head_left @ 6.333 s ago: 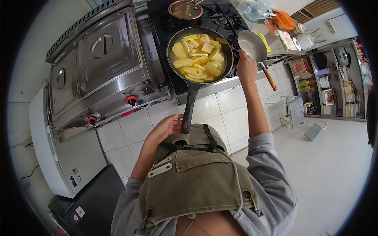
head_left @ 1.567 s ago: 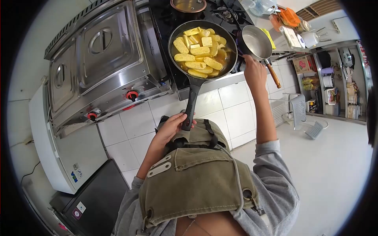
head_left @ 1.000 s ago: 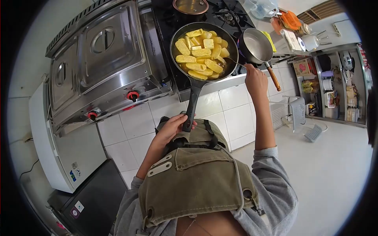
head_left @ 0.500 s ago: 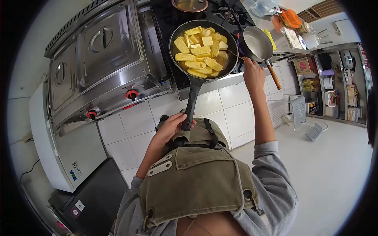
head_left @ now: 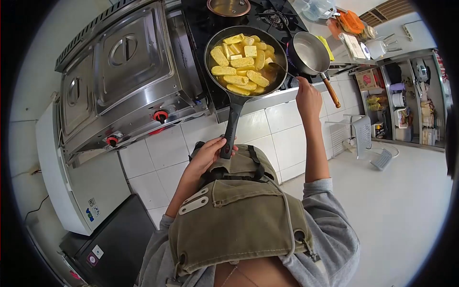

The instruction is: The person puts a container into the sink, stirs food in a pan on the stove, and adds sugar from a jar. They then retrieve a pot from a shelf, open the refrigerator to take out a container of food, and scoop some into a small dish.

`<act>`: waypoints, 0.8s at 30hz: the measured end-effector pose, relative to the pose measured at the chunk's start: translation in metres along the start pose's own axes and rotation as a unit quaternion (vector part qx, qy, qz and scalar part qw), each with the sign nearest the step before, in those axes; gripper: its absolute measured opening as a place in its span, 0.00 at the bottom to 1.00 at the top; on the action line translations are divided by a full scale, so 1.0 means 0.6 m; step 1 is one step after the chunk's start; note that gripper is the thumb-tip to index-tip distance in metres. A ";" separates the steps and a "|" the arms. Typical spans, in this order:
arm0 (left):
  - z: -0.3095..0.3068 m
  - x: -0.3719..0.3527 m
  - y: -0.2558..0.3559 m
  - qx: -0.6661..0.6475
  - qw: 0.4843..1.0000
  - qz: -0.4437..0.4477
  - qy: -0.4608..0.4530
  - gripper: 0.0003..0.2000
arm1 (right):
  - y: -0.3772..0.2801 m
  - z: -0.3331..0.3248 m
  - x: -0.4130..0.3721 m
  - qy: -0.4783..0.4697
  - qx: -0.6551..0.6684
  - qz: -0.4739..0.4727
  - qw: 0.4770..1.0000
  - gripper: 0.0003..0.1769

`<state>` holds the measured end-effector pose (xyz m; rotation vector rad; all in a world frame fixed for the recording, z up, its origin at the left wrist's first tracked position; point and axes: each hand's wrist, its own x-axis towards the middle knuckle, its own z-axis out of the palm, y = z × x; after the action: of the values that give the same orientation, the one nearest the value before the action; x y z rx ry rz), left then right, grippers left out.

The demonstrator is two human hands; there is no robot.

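Note:
A black frying pan (head_left: 234, 103) stands on the gas stove (head_left: 260, 16), filled with yellow rectangular food pieces (head_left: 241, 62) in oily liquid. My left hand (head_left: 210, 152) grips the end of the pan's long black handle near my chest. My right hand (head_left: 308, 93) is raised at the pan's right rim and holds a thin utensil (head_left: 282, 69) whose tip reaches into the pan among the pieces. A steel saucepan (head_left: 311, 50) with a wooden handle sits just right of the frying pan, beside my right hand.
A stainless double-lidded appliance (head_left: 119, 67) with red knobs stands left of the stove. A copper-coloured lid (head_left: 228, 6) lies at the back. Cluttered counter items (head_left: 354, 28) and shelves (head_left: 411, 95) are on the right. A white tiled counter front (head_left: 267, 129) faces me.
My right hand has dropped slightly and the utensil tip has shifted inside the pan. My left hand has stayed on the handle and the pan has barely moved.

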<state>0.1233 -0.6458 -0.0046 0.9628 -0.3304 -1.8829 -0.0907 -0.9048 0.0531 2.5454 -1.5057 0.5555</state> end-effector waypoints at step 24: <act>0.007 -0.005 0.008 0.001 1.000 -0.015 0.011 0.19 | -0.007 0.051 0.023 0.089 0.430 0.234 0.867 0.12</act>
<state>0.1240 -0.6463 0.0027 0.9942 -0.3068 -1.8983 -0.0734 -0.9232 0.0304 2.4764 -2.1514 1.8366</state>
